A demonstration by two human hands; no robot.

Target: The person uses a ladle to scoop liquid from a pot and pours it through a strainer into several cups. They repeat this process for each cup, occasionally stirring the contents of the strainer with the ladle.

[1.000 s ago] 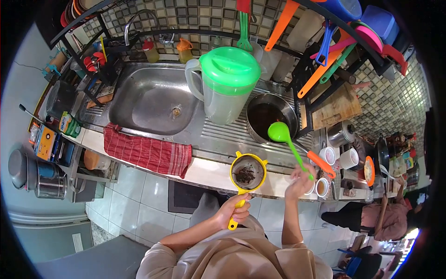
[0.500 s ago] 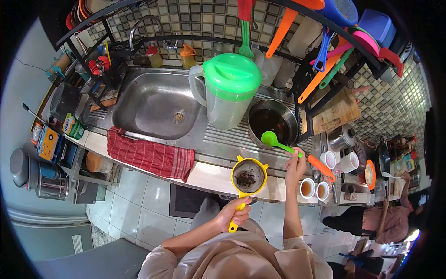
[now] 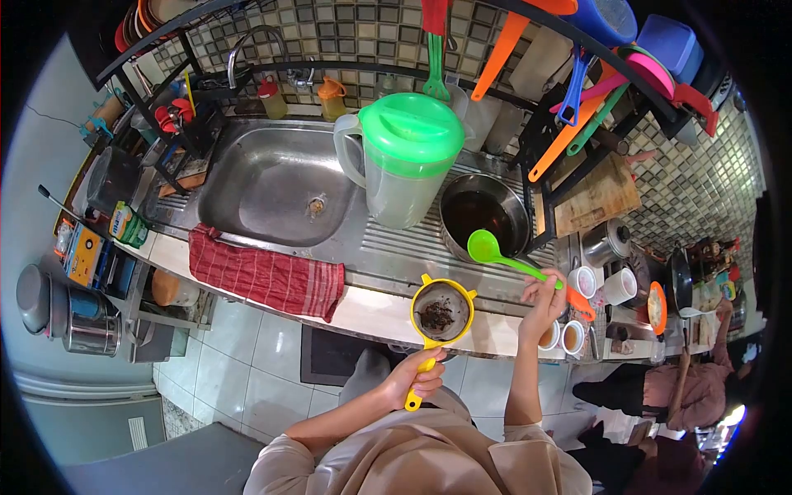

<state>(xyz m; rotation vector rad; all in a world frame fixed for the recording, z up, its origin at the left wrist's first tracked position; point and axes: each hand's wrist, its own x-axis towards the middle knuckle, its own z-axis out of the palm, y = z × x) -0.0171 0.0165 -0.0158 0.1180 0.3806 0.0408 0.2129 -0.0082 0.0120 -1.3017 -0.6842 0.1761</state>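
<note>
My left hand is closed round the handle of a yellow strainer, held over the counter's front edge. Wet dark leaves lie in its mesh. Fingers of my right hand pinch the handle of a green ladle. The ladle's bowl is at the near rim of a steel pot with dark brown liquid in it. Close by my right hand stand two white cups of brown liquid, one in plain sight and the other partly hidden by the hand.
A pitcher with a green lid stands left of the pot, beside the sink. A red towel hangs over the counter edge. Utensils hang from the rack overhead. Further right, a person stands near a pan.
My right hand has moved right and slightly down, shifting the ladle a little the same way. The left hand and strainer have stayed nearly still.
</note>
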